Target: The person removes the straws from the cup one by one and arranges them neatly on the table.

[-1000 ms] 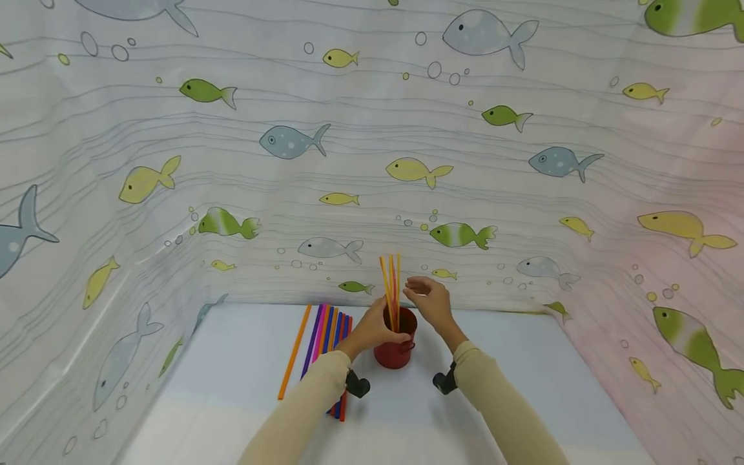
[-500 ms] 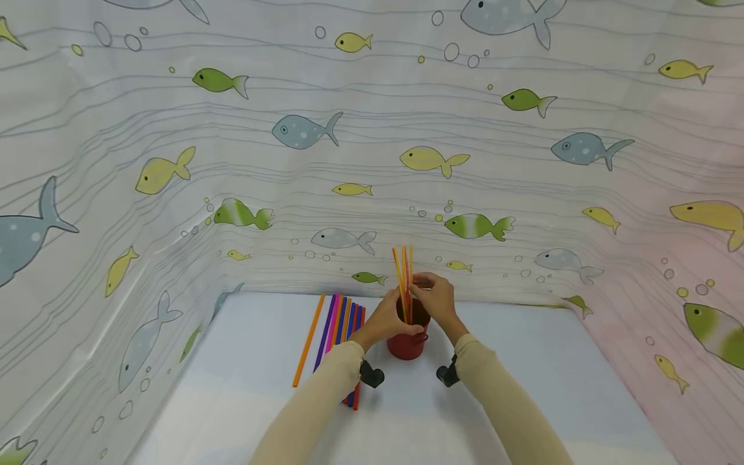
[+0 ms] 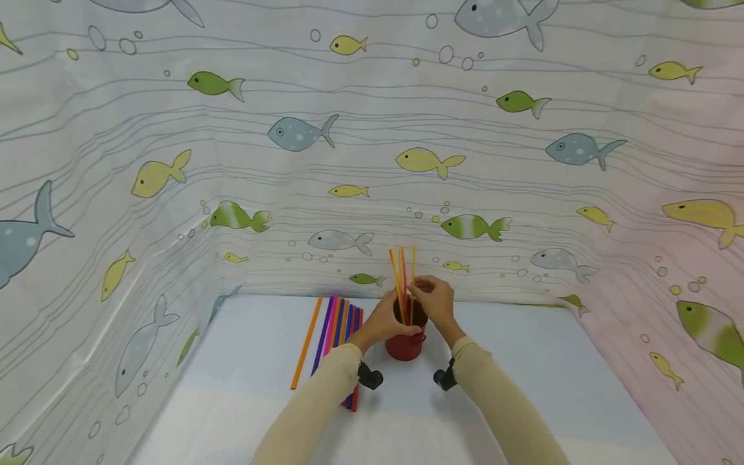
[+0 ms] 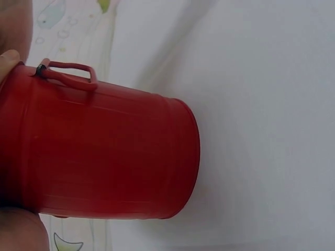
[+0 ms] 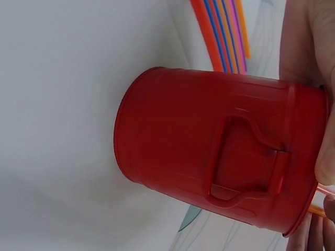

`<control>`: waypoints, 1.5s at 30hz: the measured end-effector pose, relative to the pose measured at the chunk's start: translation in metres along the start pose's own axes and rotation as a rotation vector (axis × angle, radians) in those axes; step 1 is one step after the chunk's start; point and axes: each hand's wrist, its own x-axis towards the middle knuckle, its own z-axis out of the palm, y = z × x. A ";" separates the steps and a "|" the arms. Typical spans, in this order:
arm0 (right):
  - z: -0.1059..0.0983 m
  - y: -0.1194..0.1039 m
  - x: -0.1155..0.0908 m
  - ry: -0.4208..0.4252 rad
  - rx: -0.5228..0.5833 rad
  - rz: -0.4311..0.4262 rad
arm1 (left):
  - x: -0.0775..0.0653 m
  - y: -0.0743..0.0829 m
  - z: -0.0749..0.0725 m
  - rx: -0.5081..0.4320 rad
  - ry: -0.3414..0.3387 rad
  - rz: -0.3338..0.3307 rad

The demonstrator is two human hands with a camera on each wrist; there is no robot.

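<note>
A small red metal bucket (image 3: 403, 349) stands upright on the white table, its folded side handle (image 5: 217, 162) showing in the right wrist view. My left hand (image 3: 380, 323) grips the bucket around its upper rim, thumb on the near side. Several yellow, orange and red straws (image 3: 398, 274) lean in the bucket, their tops above the rim. Over the bucket's right side, my right hand (image 3: 437, 302) pinches a yellow straw (image 3: 414, 258) whose lower end is inside. In the right wrist view the right fingertips are partly cut off at the edge.
Left of the bucket lies a row of straws (image 3: 334, 323) in orange, purple, pink, blue and red, partly hidden by the left sleeve (image 3: 316, 400). One orange straw (image 3: 306, 342) lies apart at the left. A fish-printed curtain (image 3: 372, 161) closes off the table's back and sides.
My right hand came in from the right to the straws, took hold of a yellow one and drew it slightly right, away from the others. The left hand keeps its grip on the bucket.
</note>
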 end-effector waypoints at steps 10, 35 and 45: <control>-0.024 -0.025 0.010 0.064 0.051 -0.087 | 0.003 0.001 0.001 -0.002 -0.018 -0.013; -0.105 -0.034 0.017 0.092 0.156 -0.030 | 0.000 -0.003 -0.002 0.028 0.101 0.032; -0.098 0.010 -0.009 -0.017 0.087 0.187 | -0.002 0.000 -0.001 0.026 0.123 0.044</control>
